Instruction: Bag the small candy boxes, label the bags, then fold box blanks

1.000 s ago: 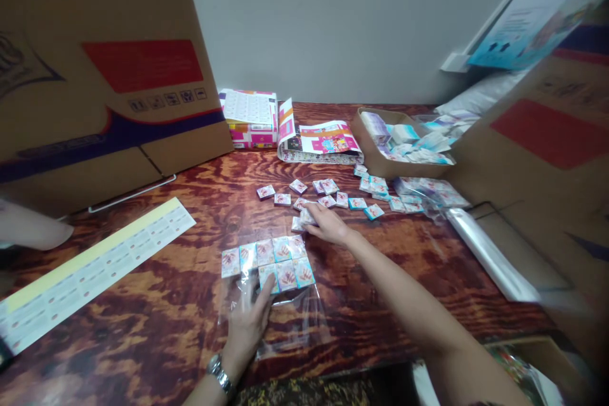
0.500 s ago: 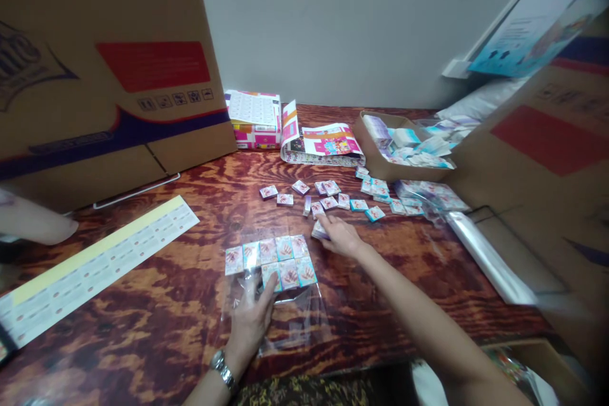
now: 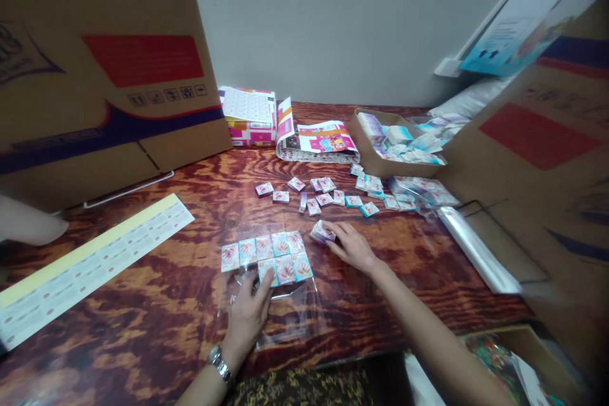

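Note:
My left hand (image 3: pixel 248 312), with a metal watch on its wrist, grips the lower left of a clear plastic bag (image 3: pixel 290 314) lying on the table. Two rows of small printed boxes (image 3: pixel 264 246) lie flat in the bag's upper part; the lower row has a gap at its left, by my fingers. My thumb touches a box of that lower row. To the right of the bag, my right hand (image 3: pixel 351 246) closes its fingers on a small stack of boxes (image 3: pixel 321 231) at the table surface. Beyond it, several loose small boxes (image 3: pixel 325 199) are scattered.
A carton tray (image 3: pixel 394 170) full of small boxes stands at the back right, near a wrapped pack (image 3: pixel 423 190) and a roll of clear plastic (image 3: pixel 478 250). Large cartons (image 3: pixel 143 60) flank the table. A label sheet (image 3: pixel 104 260) lies at left.
My right hand has drawn back slightly from the loose boxes, its fingers now at the right side of the small stack. My left hand stays on the bag. The view has shifted a little.

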A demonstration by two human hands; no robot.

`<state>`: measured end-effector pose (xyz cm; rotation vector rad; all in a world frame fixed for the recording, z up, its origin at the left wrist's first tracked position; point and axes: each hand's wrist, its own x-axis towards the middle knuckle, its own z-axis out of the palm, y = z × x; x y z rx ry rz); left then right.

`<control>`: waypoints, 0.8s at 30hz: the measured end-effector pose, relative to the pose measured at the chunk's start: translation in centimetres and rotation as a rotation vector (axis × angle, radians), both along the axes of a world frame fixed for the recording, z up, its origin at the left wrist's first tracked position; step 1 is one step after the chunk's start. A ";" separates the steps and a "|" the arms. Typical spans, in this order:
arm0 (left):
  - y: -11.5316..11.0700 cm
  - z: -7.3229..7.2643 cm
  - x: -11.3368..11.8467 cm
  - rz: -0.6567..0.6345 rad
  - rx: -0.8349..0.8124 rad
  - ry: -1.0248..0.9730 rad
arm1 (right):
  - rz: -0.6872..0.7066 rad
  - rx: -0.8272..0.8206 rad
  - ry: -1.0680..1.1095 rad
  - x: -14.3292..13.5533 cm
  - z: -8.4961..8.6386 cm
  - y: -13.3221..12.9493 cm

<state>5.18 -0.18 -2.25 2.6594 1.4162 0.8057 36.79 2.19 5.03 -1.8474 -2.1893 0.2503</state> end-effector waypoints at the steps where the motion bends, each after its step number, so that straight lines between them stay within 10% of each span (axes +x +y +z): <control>1: 0.0 0.0 0.0 0.002 0.007 0.001 | -0.010 0.016 0.003 0.0 -0.3 -0.1; 17: -0.3 0.6 0.0 -0.008 -0.126 -0.059 | -0.048 0.125 0.091 -0.6 -5.4 -0.9; 24: -0.7 2.8 -0.2 -0.050 -0.275 -0.146 | -0.159 0.223 0.161 -3.1 -2.2 -4.7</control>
